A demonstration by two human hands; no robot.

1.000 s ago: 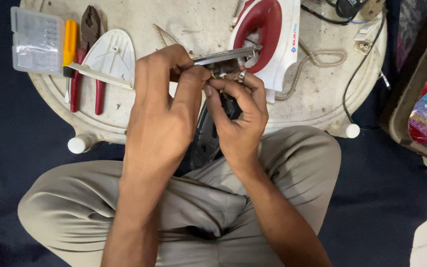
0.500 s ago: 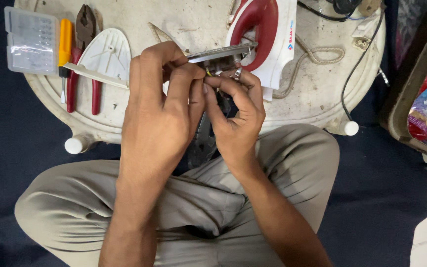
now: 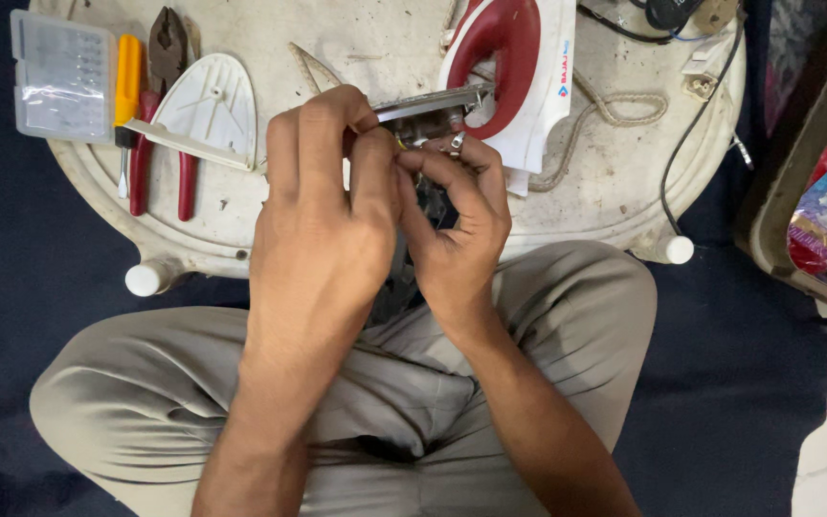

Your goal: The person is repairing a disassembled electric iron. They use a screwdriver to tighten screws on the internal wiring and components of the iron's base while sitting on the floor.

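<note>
Clear plastic catches the eye first: a small compartment box [image 3: 61, 75] sits at the upper left of the frame, on the worn white round table [image 3: 614, 182] that fills the top of the view. Just right of the box lie a yellow-handled screwdriver [image 3: 126, 91] and red-handled pliers [image 3: 160, 124], side by side. Next comes a white plastic cover [image 3: 205, 110], shaped like the base of a clothes iron, lying flat.

In the middle of the frame my two hands meet over my crossed legs in grey-beige trousers. My left hand [image 3: 323, 220] has its fingers curled and pressed together around the near end of a metal plate [image 3: 433, 99], the iron's base, held on edge above the table rim. My right hand [image 3: 457, 215] comes in from the right, fingertips bunched in a pinch on a small part by the plate's underside; the part is too hidden to name. A ring [image 3: 456, 144] shows on one finger.

Compared with half a second ago, my hands and the plate sit in almost the same place, and the pinch has scarcely shifted. I judge this to be fine, patient fiddling at one spot, not a change of step.

Right of centre, at the top, lies the red and white iron body [image 3: 519, 67], with a pale braided cord [image 3: 614, 115] looping beside it and a thin black wire [image 3: 691, 134] trailing right. At the far right edge is a wooden frame [image 3: 796, 153] with colourful wrappers [image 3: 815, 225].
</note>
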